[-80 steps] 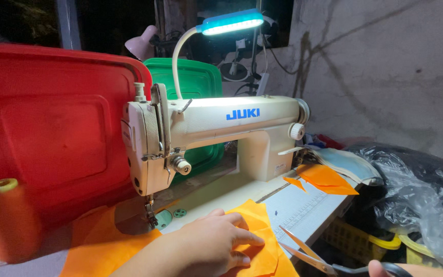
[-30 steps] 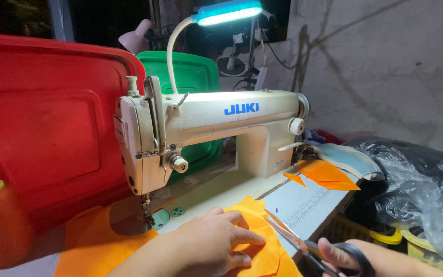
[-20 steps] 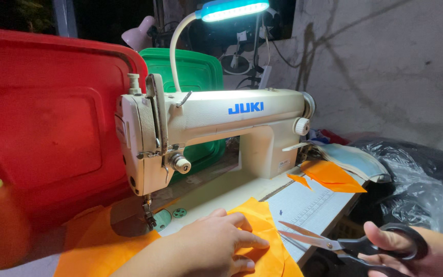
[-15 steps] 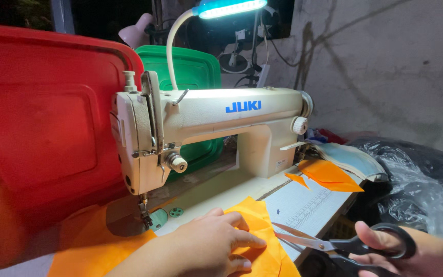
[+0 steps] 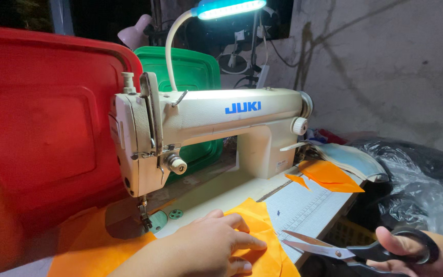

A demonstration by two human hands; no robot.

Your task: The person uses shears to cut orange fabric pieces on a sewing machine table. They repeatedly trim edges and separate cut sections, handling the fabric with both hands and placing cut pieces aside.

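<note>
Red lid: large red plastic lid (image 5: 42, 128) stands on edge at 9 o'clock of the sewing machine (image 5: 206, 133).
Green lid: green lid (image 5: 190, 72) upright behind the machine, at 12 o'clock.
Label: blue lettering on the machine's cream arm.
Left hand: left hand (image 5: 206, 251) lies flat, fingers spread, pressing the orange fabric (image 5: 257, 241).
Right hand: right hand (image 5: 416, 254) closed through the scissors (image 5: 344, 249) handles, blades parted, at 3 o'clock of the fabric, just beside its edge.

Fabric (image 5: 255, 225) lies before the sewing machine (image 5: 206, 133), scissors (image 5: 334, 250) to its right
</note>
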